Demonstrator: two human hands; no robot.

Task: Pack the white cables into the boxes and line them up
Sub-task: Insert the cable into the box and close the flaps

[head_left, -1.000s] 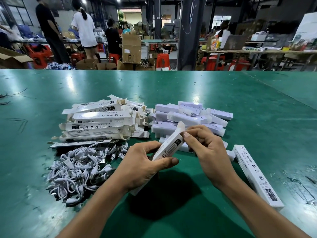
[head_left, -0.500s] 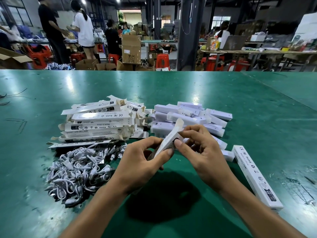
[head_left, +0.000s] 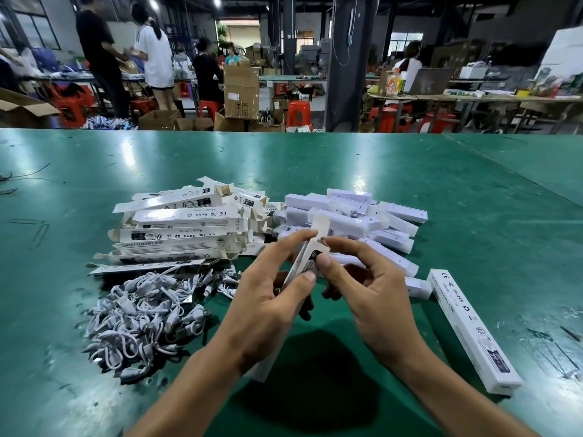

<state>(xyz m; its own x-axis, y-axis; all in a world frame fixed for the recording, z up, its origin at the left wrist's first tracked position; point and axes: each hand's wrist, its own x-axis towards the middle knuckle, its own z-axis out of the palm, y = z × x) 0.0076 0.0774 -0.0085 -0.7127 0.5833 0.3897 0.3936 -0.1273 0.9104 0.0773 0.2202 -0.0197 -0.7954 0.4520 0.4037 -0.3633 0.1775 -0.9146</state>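
**Both grips on one box over the middle of the desk**

I see the left grip (head_left: 268,298) clamped on a slim white box (head_left: 310,255). Fingers and thumb curl round its middle, and it is held slanting over the green desk (head_left: 315,159). Its lower end pokes out under the wrist toward the near edge. The upper end points to the far edge, and its flap (head_left: 320,223) stands open. The right grip (head_left: 372,294) is clamped on that upper end, thumb tip pressed on the printed face just below the flap and forefinger curled over the top. I cannot tell whether a cable is inside.

The white cables (head_left: 142,313) lie in a tangled heap on the desk, left of the left grip and toward the near edge. Just behind the heap, touching it, is a stack of printed boxes (head_left: 179,228) with their end flaps open. To the right of that stack, behind both grips, closed white boxes (head_left: 356,216) lie in a loose pile at mixed angles.

One long box (head_left: 470,329) lies alone on the desk to the right of the right grip, its length running from the near right toward the pile. A short white box (head_left: 416,287) sits just beside its far end.

Beyond the far edge I make out people (head_left: 151,52) standing at other desks, cardboard cartons (head_left: 241,89) and red stools (head_left: 298,113).
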